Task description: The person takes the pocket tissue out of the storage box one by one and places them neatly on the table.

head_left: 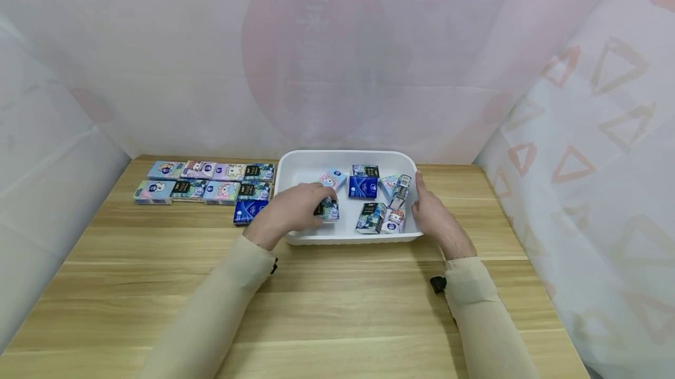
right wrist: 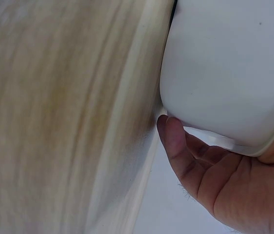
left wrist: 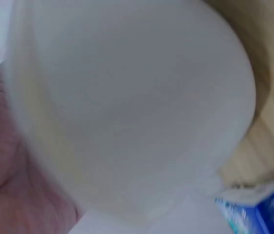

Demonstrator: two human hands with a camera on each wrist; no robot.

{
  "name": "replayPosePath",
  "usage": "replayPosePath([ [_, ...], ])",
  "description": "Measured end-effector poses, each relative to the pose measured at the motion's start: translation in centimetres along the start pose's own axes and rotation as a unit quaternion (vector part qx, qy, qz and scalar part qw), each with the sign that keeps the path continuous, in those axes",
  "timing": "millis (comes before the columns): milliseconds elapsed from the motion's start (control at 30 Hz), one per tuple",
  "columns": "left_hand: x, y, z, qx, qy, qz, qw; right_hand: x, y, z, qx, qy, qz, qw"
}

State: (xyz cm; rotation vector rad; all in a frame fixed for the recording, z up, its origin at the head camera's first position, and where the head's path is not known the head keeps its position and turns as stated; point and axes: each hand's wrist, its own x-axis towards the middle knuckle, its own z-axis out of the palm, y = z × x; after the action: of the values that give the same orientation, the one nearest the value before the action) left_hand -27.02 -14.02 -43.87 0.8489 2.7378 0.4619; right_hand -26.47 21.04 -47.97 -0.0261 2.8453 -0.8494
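A white plastic bin [head_left: 345, 239] stands on the wooden table with several small tissue packs lying loose inside. My left hand [head_left: 295, 206] reaches over its left side and grips a dark floral tissue pack [head_left: 330, 210] between thumb and fingers. At the right end, my right hand [head_left: 435, 215] holds the bin's wall, its fingers [right wrist: 175, 139] against the outside. Among the other packs in the bin are a blue pack [head_left: 362, 187], a dark floral pack [head_left: 371, 218] and a pink one [head_left: 393, 221]. The left wrist view mostly shows the bin's outer wall [left wrist: 141, 112].
Left of the bin, tissue packs lie in two neat rows, with a light blue pack [head_left: 153, 191] at the near left end. A blue pack [head_left: 250, 212] sits in front of them, beside my left wrist. White printed sheeting [head_left: 211, 74] encloses the table's back and sides.
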Motion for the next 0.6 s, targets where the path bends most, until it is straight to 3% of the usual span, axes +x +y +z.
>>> replayPosePath([
  [333, -3.6, -2.1, -2.3, -0.012, 0.048, -0.002, 0.9988, -0.2, -0.1, -0.1, 0.002, -0.002, 0.001, 1.0],
  [600, -6.5, -4.1, -3.9, -0.035, 0.064, -0.016, 0.9972, 0.0, 0.0, 0.1, 0.002, -0.002, 0.0, 1.0],
])
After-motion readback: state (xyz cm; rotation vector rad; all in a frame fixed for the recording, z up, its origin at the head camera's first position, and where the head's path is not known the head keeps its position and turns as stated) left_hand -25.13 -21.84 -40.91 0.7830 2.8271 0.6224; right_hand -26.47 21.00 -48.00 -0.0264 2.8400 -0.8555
